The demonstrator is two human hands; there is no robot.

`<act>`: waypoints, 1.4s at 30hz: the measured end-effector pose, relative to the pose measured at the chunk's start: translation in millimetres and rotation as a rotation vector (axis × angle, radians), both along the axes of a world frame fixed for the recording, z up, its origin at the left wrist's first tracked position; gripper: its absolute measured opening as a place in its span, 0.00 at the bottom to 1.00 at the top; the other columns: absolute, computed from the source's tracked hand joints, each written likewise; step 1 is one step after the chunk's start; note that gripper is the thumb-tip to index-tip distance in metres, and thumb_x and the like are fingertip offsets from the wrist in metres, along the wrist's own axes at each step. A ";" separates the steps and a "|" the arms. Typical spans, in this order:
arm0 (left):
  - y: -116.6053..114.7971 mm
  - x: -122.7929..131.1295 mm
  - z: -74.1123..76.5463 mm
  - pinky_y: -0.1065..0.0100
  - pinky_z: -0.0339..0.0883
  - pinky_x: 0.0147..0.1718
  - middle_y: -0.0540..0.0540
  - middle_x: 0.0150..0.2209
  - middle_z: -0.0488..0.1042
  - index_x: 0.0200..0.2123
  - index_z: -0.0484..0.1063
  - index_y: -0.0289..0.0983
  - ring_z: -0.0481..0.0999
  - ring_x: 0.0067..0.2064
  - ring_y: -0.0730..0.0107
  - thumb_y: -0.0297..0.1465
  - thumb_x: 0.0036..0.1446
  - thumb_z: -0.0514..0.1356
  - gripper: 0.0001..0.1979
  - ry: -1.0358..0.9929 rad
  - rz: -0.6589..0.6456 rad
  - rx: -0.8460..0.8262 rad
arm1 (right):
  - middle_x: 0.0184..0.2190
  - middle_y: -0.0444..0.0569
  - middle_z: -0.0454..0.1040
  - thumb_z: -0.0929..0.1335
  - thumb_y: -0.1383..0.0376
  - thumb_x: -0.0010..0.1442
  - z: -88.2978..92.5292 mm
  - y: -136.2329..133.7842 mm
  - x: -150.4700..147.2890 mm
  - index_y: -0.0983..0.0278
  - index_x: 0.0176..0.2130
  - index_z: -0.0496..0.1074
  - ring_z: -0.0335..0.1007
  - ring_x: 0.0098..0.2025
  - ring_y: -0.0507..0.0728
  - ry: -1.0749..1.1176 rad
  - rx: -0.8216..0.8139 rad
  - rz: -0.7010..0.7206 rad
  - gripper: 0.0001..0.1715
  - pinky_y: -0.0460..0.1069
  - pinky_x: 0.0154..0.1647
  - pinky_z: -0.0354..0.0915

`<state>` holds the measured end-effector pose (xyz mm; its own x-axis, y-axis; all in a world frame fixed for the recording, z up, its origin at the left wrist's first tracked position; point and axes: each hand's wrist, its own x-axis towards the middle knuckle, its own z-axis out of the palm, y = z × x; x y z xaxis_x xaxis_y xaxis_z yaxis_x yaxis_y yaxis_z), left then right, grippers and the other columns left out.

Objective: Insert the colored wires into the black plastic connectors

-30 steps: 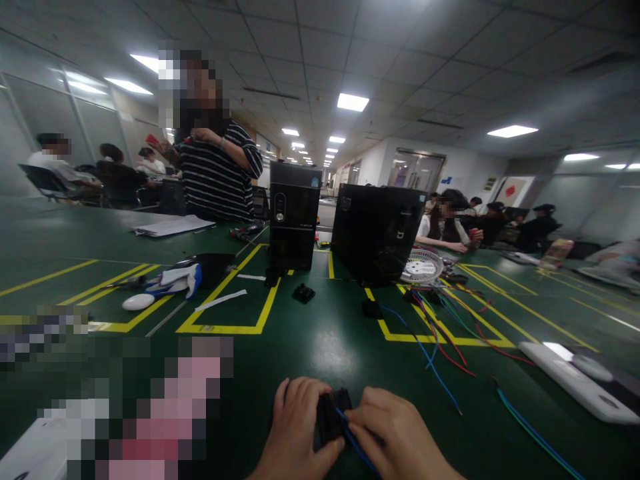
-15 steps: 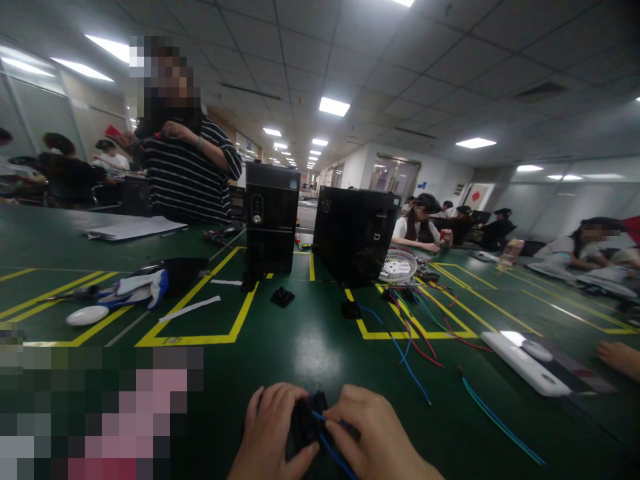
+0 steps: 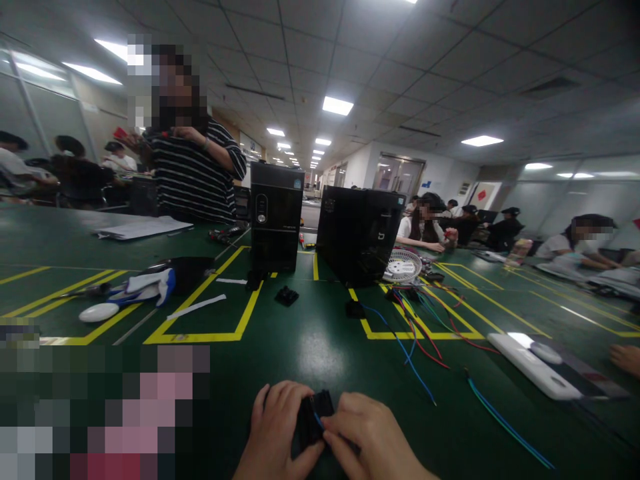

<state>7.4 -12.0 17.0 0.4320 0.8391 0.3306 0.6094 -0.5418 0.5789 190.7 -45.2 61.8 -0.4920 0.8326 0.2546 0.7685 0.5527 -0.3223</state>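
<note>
A small black plastic block (image 3: pixel 325 403) lies low in the middle of the view, between my hands. My left hand (image 3: pixel 280 427) is closed around its left side, thumb at the near edge. My right hand (image 3: pixel 370 430) pinches a blue wire (image 3: pixel 317 418) against the block's top. Most of that wire is hidden under my fingers. To the right on the table lie a loose blue wire and a green one (image 3: pixel 505 423), side by side. Farther off, a bundle of red and blue wires (image 3: pixel 413 333) spreads out by a small black part (image 3: pixel 355 308).
Two black computer cases (image 3: pixel 276 220) stand ahead. Another black part (image 3: pixel 287 295) lies before them. At left are a white computer mouse (image 3: pixel 99 313) and blue-white gloves (image 3: pixel 150 287); at right, a white device (image 3: pixel 533 367) and a white basket (image 3: pixel 401 265). A person in stripes (image 3: pixel 193 173) stands across the table.
The view has shifted slightly, so the scene sits a little farther right. My right fingers have moved closer over the blue wire, and less of it shows. My left hand keeps its hold.
</note>
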 end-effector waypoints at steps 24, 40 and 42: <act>0.5 0.3 2.1 0.42 0.52 0.55 0.45 0.45 0.73 0.44 0.67 0.41 0.70 0.50 0.51 0.31 0.47 0.62 0.18 0.010 -0.016 -0.044 | 0.28 0.46 0.73 0.65 0.71 0.58 0.1 0.2 -0.6 0.60 0.34 0.77 0.69 0.31 0.54 0.068 -0.025 -0.157 0.11 0.46 0.29 0.58; -0.2 2.3 5.0 0.44 0.49 0.56 0.45 0.45 0.73 0.43 0.68 0.41 0.69 0.50 0.52 0.29 0.44 0.62 0.20 0.019 -0.002 -0.082 | 0.27 0.49 0.72 0.62 0.71 0.61 0.4 1.3 -2.4 0.63 0.34 0.76 0.69 0.31 0.55 0.124 0.110 -0.109 0.13 0.46 0.30 0.60; -0.3 1.8 5.0 0.43 0.49 0.56 0.45 0.45 0.73 0.43 0.67 0.41 0.69 0.50 0.52 0.29 0.44 0.62 0.20 0.021 -0.007 -0.087 | 0.28 0.48 0.73 0.62 0.70 0.61 2.0 1.3 -1.1 0.62 0.34 0.76 0.69 0.31 0.55 0.109 0.084 -0.123 0.13 0.46 0.30 0.60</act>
<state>9.3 -12.3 22.0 0.4444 0.8610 0.2475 0.6182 -0.4947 0.6108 189.6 -43.8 63.9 -0.3533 0.8583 0.3722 0.7950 0.4852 -0.3641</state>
